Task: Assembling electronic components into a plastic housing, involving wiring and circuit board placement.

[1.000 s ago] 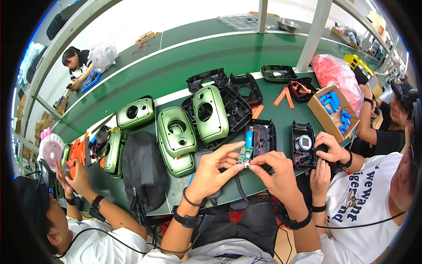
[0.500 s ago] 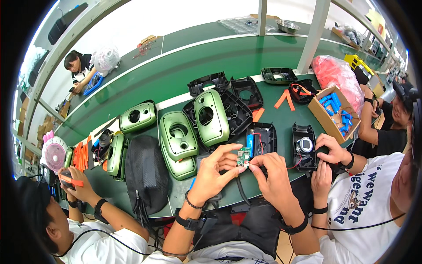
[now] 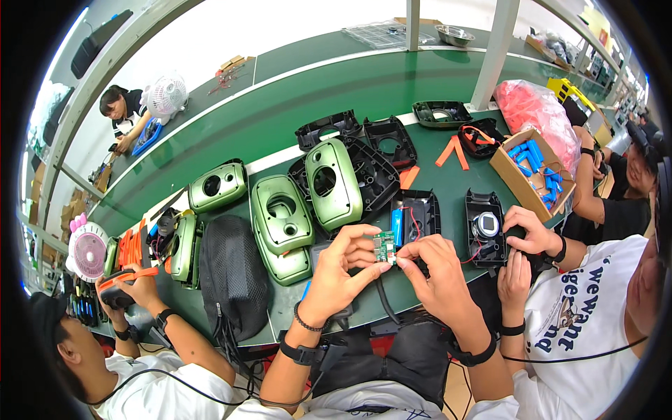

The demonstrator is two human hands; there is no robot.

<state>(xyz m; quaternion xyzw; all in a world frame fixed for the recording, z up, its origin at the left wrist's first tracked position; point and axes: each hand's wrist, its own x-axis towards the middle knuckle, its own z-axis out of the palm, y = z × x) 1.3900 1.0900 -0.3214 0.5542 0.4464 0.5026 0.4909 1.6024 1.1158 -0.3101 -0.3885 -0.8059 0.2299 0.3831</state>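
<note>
A small green circuit board (image 3: 384, 246) is pinched along its lower edge between the thumb and fingers of my left hand (image 3: 343, 269). At the board's right lower corner, beside a white connector, my right hand (image 3: 439, 276) has its thumb and forefinger close together; what lies between them is too small to make out. Just beyond my hands rests a black plastic housing (image 3: 428, 204) with a blue battery cell (image 3: 397, 227) at its left side. Thin red wires (image 3: 416, 222) run inside that housing, and their lower ends pass out of sight behind my right hand.
Green casings (image 3: 281, 210) and black shells (image 3: 374, 175) lie left and beyond. A black mesh pouch (image 3: 234, 269) sits at left. On the right are a cardboard box (image 3: 518, 168) of blue cells and a co-worker's hands at another housing (image 3: 484, 241). Another co-worker sits at left.
My hands stay at the board, which has tilted slightly and shows more of its face. The left co-worker has turned the dark part with the orange strip; the right co-worker's hand has shifted a little.
</note>
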